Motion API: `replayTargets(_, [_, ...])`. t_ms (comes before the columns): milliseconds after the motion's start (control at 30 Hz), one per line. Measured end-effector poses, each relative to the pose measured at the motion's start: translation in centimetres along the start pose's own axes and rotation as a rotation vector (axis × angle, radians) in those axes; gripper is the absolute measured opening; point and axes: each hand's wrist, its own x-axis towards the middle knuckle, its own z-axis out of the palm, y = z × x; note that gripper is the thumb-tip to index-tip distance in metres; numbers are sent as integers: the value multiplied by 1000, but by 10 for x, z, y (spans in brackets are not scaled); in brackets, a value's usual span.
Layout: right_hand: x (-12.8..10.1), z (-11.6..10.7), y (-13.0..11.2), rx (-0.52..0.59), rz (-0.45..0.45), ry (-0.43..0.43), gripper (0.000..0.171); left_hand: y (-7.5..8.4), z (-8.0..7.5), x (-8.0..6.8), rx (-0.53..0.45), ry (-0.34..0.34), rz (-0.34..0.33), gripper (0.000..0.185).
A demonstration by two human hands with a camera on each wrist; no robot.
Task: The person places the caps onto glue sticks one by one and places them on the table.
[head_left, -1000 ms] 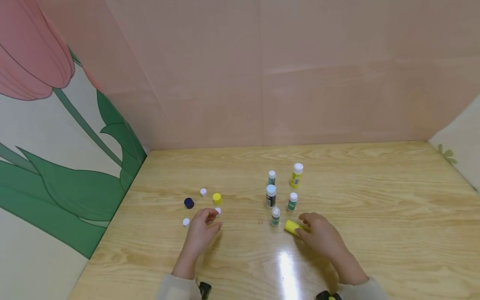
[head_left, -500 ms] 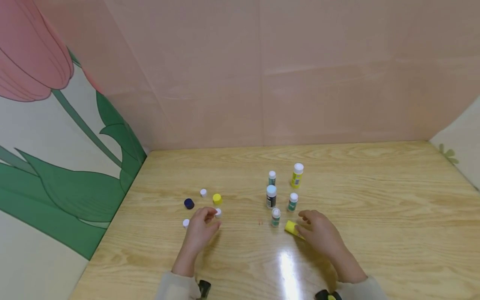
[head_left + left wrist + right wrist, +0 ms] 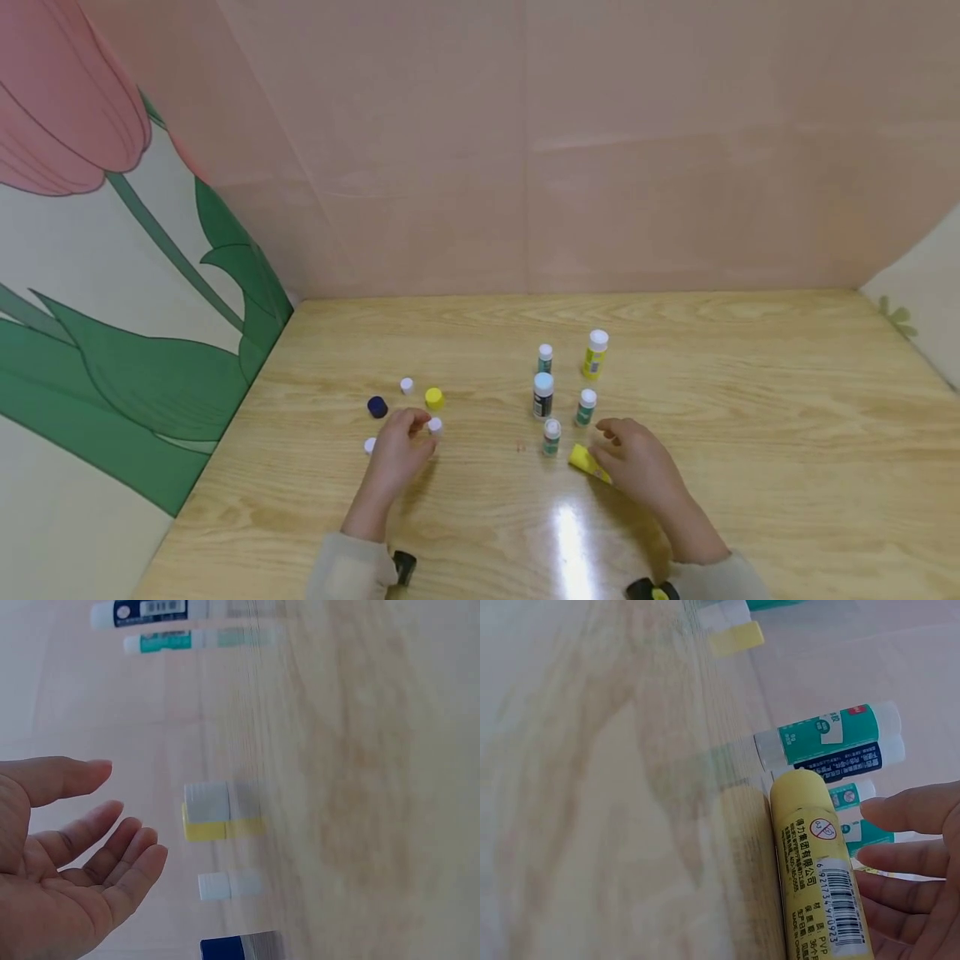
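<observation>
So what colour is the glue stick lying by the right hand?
Yellow: the glue stick shows best in the right wrist view.

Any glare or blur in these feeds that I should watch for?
Head view: sharp, but a bright glare streak lies on the table just below the yellow stick by the right hand. Left wrist view: washed out, table grain smeared, caps soft-edged. Right wrist view: the stick's label is sharp, the near table blurred.

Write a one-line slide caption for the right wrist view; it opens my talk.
Right hand beside a yellow glue stick, with more glue sticks behind.
</observation>
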Motion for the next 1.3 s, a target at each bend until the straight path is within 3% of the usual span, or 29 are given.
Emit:
replayTargets(333, [1,1,0,19,-8,21,34,-1,-1,3,26,-17,3,26])
replayTargets(733, [6,0,0,29,26,-6,36,-4,-2,7,67,-19,58,26])
replayTargets(967, [9,-1,2,18,-14,46,35,-6,-2,11,61,-38,51,28])
replayTargets(1300, [14,-2,3,28,3,48,37,-6,-3,17,46,-77,-1,33])
